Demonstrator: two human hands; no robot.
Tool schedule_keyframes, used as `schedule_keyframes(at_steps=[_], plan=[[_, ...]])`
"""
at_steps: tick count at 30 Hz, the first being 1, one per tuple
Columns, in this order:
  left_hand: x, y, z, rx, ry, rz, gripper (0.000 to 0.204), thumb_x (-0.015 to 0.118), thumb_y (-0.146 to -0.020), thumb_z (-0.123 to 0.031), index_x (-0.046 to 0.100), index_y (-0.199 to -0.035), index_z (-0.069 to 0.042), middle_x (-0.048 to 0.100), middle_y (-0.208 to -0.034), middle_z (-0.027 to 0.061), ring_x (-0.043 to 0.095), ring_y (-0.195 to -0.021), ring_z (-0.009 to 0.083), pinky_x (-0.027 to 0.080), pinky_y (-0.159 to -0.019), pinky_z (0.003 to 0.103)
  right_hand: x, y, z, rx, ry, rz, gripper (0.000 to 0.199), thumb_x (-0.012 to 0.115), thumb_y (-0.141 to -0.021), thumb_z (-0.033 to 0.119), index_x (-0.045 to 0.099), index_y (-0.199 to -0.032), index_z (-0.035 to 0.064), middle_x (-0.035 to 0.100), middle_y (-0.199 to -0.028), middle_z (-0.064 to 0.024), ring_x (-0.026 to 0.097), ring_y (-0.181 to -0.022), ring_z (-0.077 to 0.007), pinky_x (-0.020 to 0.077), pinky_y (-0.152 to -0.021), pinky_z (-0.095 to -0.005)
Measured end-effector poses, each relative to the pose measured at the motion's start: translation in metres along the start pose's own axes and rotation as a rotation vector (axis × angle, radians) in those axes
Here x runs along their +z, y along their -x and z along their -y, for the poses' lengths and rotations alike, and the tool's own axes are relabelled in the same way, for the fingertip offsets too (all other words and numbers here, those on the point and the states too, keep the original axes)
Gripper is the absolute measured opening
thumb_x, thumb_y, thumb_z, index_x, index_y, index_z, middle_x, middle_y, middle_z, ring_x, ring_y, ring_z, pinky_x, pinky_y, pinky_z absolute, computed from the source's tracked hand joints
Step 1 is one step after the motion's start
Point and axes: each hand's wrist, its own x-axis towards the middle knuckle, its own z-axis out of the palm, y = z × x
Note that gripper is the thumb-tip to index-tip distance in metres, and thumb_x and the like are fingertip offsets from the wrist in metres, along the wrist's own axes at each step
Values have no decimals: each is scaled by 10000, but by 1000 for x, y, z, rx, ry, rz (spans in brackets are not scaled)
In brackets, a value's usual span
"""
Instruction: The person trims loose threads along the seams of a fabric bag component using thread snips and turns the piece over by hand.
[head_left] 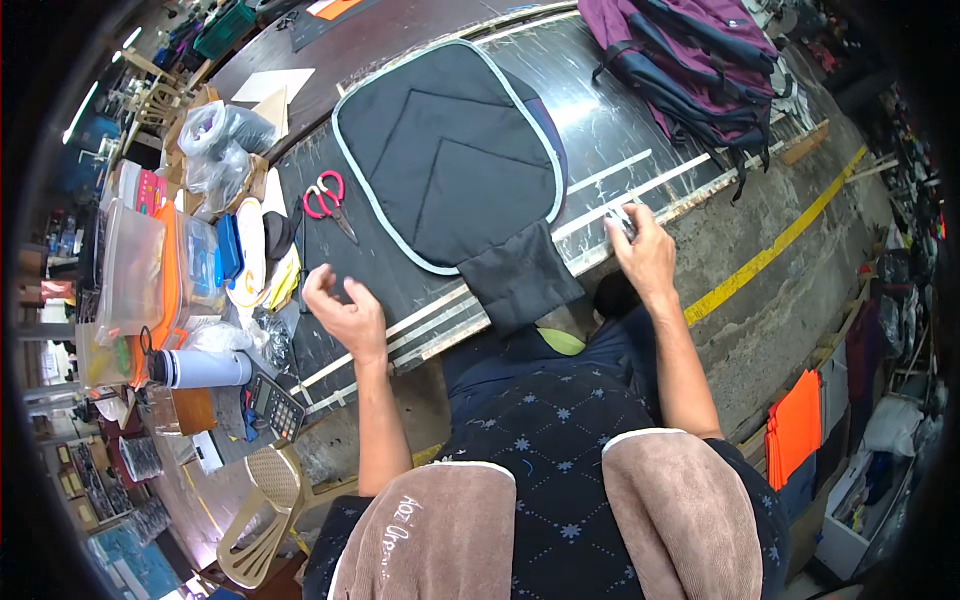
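A black padded fabric panel (440, 150), stitched with angled lines and edged in pale grey binding, lies on the dark worktable. At its near end a smaller black fabric piece (520, 278) hangs over the table's front edge. My left hand (347, 315) is raised left of the panel, palm up, its fingers loosely curled and apart with nothing in them. To the right of the panel, my right hand (645, 250) hovers by the table edge, thumb and fingers closed around a small whitish, shiny thing too small to name. Neither hand touches the panel. Red-handled scissors (328, 203) lie left of it.
A purple and dark backpack (690, 75) rests at the table's far right. Along the left stand plastic bins (130, 270), plastic bags (215, 150), a white bottle (205, 368) and a calculator (275, 407). A plastic chair (265, 510) stands at lower left.
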Motion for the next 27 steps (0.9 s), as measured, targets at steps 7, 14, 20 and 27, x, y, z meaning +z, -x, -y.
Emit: schedule_keyframes(at_steps=[7, 14, 20, 27], plan=[[-8, 34, -20, 279, -36, 389, 524, 736, -871, 30, 716, -1383, -79, 699, -1375, 166, 653, -1328, 386, 489, -1143, 514, 18, -29, -21, -124, 82, -80, 287, 863, -957, 237, 757, -1169, 74, 719, -1125, -145, 694, -1063, -397, 565, -926, -495], [31, 54, -65, 421, 21, 627, 656, 848, -749, -138, 798, -1387, -284, 546, -1649, 136, 408, -1568, 446, 313, -1266, 630, 37, -29, -39, -167, 152, -182, 294, 873, -959, 276, 784, -1175, 98, 707, -1174, -137, 669, -1117, -381, 529, -977, -513], [46, 33, -67, 410, 75, 625, 497, 773, -794, -78, 823, -1273, -199, 801, -1235, 50, 721, -1220, 255, 393, -1147, 559, 42, -28, -38, -158, 134, -189, 287, 870, -955, 262, 778, -1172, 98, 696, -1175, -131, 661, -1128, -379, 517, -985, -510], [69, -27, -56, 41, -32, 232, 519, 890, -916, -155, 719, -1400, -75, 809, -1138, 61, 728, -1091, 290, 506, -990, 464, 43, -29, -36, -122, 110, -195, 288, 877, -939, 251, 776, -1167, 108, 691, -1187, -128, 660, -1144, -374, 519, -1003, -504]])
